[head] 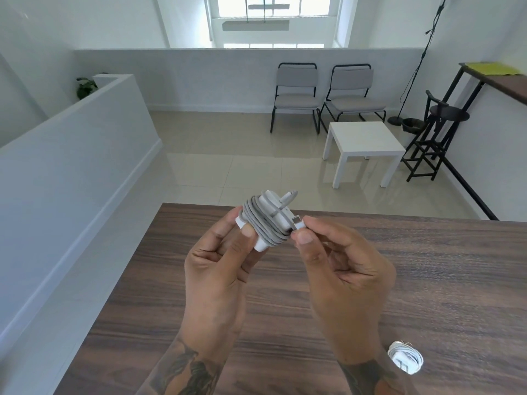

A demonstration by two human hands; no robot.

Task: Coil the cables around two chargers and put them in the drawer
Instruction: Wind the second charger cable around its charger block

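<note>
Forearms with dark tattoos enter from the near edge over a brown wood-grain table (427, 266). Near the right wrist, on the table at the near right, lies a second charger (406, 357) already wound in its white cable, partly blurred so its details cannot be made out. Above the table's middle, the left hand (216, 269) is closed around a white charger (261, 223), thumb pressed on its near face and fingers behind its left side, holding it raised and clear of the tabletop. Grey cable (263, 218) is wrapped in many tight turns around the charger's body, and a short loop of it sticks up at the far top beside the block's rounded corner. The right hand (342, 269) pinches the cable's connector end (298, 223) between thumb and forefinger, right against the coil's right side; its other fingers are curled loosely into the palm. No drawer shows in this view. Beyond the table's far edge the floor is pale glossy tile. A small white side table (362, 146) stands at the right, and past it two grey padded chairs (322, 92) with black frames sit side by side against a low white wall. At the far right are a black stool (445, 118) and a dark high counter (496, 78) with something yellow on top. A long white partition (71, 155) runs along the left, with a green plant (85, 86) behind its far end, and bright windows (271, 12) fill the far wall.
</note>
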